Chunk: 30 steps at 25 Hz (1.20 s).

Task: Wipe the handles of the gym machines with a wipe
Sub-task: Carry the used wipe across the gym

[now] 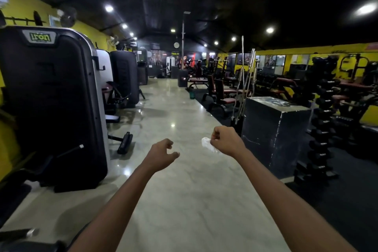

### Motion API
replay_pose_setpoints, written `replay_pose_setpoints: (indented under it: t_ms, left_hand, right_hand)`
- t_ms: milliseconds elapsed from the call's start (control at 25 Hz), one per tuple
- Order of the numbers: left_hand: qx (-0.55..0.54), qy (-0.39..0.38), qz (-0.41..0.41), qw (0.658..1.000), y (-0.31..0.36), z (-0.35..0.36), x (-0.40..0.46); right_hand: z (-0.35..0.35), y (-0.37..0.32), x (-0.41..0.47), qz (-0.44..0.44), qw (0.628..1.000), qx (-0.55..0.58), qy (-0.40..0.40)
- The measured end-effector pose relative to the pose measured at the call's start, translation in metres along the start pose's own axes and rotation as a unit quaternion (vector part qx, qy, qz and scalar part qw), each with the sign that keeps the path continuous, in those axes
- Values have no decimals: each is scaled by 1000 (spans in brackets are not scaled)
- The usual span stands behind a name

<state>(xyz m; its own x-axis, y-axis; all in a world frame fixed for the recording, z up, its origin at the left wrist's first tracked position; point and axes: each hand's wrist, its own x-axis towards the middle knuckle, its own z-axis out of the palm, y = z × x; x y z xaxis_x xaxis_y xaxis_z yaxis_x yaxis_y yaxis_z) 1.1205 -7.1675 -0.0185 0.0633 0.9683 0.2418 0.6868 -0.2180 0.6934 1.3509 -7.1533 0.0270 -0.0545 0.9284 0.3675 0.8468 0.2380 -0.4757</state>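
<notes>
Transit between machines, likely — right hand (226,141) pinches the wipe (208,145), left hand (161,154) loosely curled, empty — next: reach a handle (70,151) on the black machine (53,104) left of both hands.

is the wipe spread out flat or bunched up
Bunched up. The white wipe is a crumpled wad gripped in the right hand, with only a small part sticking out beside the curled fingers.

The single head view looks forward and slightly down along the pale polished marble floor (184,190) aisle.
</notes>
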Motion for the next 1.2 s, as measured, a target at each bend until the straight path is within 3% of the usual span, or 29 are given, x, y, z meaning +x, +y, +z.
replay_pose_setpoints:
  t_ms: [560,1200]
  left_hand:
    - [9,-11,11,1000,-83,82,444]
    - [34,-13,-18,999,-180,193,969]
  right_hand:
    - [129,158,421,47,998,41,-1]
    - [264,358,936,36,998,40,-12]
